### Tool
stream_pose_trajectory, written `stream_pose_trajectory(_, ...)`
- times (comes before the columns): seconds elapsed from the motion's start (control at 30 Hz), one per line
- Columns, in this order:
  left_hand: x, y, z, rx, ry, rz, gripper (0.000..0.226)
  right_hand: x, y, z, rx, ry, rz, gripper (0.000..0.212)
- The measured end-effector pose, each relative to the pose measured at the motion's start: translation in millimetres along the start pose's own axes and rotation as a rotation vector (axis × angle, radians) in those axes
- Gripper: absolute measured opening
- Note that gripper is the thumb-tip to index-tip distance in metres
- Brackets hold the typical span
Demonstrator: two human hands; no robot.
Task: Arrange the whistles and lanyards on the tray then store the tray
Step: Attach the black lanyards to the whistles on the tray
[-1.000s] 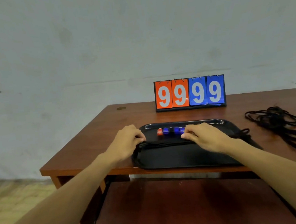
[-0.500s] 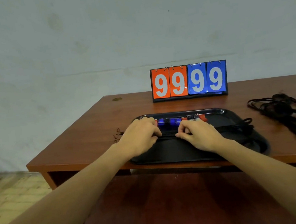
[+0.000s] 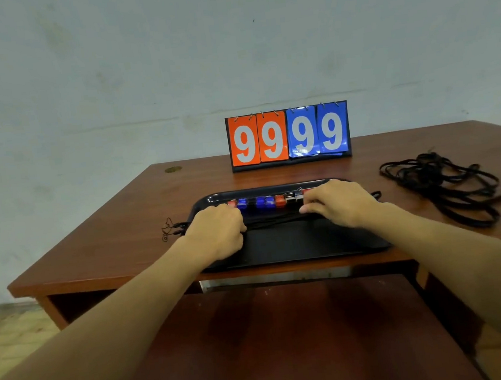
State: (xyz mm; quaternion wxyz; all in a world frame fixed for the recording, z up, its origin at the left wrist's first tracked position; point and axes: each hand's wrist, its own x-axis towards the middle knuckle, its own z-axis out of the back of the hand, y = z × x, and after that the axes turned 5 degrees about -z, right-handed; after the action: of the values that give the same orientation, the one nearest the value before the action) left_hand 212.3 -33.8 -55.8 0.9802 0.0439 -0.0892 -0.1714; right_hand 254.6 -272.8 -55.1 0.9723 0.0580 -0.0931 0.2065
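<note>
A black tray (image 3: 310, 242) lies at the desk's front edge. Along its far rim stands a row of several red, blue and black whistles (image 3: 264, 202). A bundle of black lanyards (image 3: 274, 220) stretches across the tray just in front of them, its clip ends sticking out past the left rim (image 3: 170, 229). My left hand (image 3: 216, 232) is curled down on the left part of the bundle. My right hand (image 3: 339, 205) lies knuckles up on the right part, fingertips on the cords and against the right-most whistles, hiding some.
A flip scoreboard (image 3: 288, 136) showing 9999 stands behind the tray. A loose heap of black lanyards (image 3: 440, 183) lies on the desk to the right. A lower wooden shelf (image 3: 289, 340) extends toward me under the desk edge.
My hands came together at the middle of the bundle, then spread a little, the left sliding left. More of the whistle row now shows between them.
</note>
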Motion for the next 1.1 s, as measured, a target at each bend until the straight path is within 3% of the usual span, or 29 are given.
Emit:
stream_pose_trajectory(0.4, -5.0, -32.9, 17.9, 0.321, 0.115, -0.058, 0.018, -36.1, -80.8, 12.0, 0.132, -0.209, -0.296, 0.015)
stream_pose_trajectory(0.53, 2.6, -44.0, 22.4, 0.499, 0.044, -0.147, 0.021, -59.3, -103.4, 21.2, 0.161, -0.219, -0.385, 0.017)
stream_pose_trajectory(0.7, 28.3, -78.5, 24.3, 0.265, -0.105, -0.205, 0.026, -86.7, -131.6, 36.6, 0.254, -0.260, -0.496, 0.018)
stream_pose_trajectory(0.87, 51.8, -118.3, 25.5, -0.043, -0.151, -0.253, 0.029, -105.9, -146.2, 48.2, 0.290, -0.258, -0.553, 0.019)
stream_pose_trajectory(1.03, 67.0, -151.7, 30.6, -0.373, -0.174, -0.269, 0.026, -108.6, -150.5, 36.1, 0.214, 0.034, -0.565, 0.039)
stream_pose_trajectory(1.1, 70.1, -161.3, 32.8, -0.450, -0.165, -0.286, 0.026, -106.9, -151.7, 32.3, 0.209, 0.101, -0.559, 0.034)
